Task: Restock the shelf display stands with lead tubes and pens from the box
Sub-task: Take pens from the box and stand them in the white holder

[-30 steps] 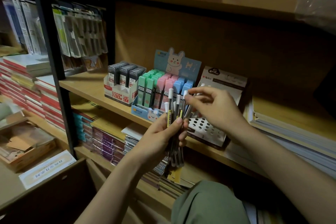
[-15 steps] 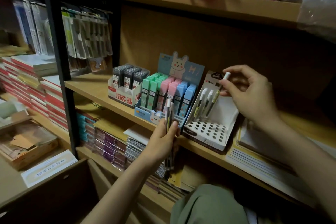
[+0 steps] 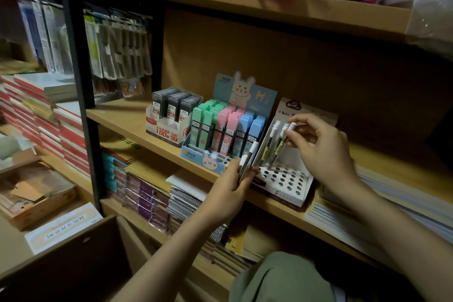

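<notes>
Three display stands sit side by side on the middle wooden shelf (image 3: 122, 115), which is the largest thing in view. Below it a lower shelf holds stacked notebooks (image 3: 157, 198), and red-edged stacks of paper (image 3: 36, 115) stand off to the left. Of the stands, the blue rabbit stand (image 3: 245, 95) in the middle is tallest, filled with green, pink and blue lead tubes (image 3: 228, 130). Just left of it, touching or nearly so, a white box (image 3: 166, 127) carries dark grey lead tubes (image 3: 171, 103). Just right of the rabbit stand is the white pen stand (image 3: 286, 184), its tilted base pierced with round holes (most of them unfilled) and its card back leaning against the shelf wall.

The right hand (image 3: 321, 147) reaches over the pen stand with thumb and fingers pinching the white-capped top of one pen (image 3: 284, 140), whose lower end is at the back row of holes; whether it is fully seated I cannot tell. Two more white-capped pens (image 3: 270, 140) stand in that same row just to its left. The left hand (image 3: 230, 191) is at the shelf's front edge, before the rabbit stand, fingers curled round a small bundle of pens (image 3: 247, 159) held upright, caps up.
</notes>
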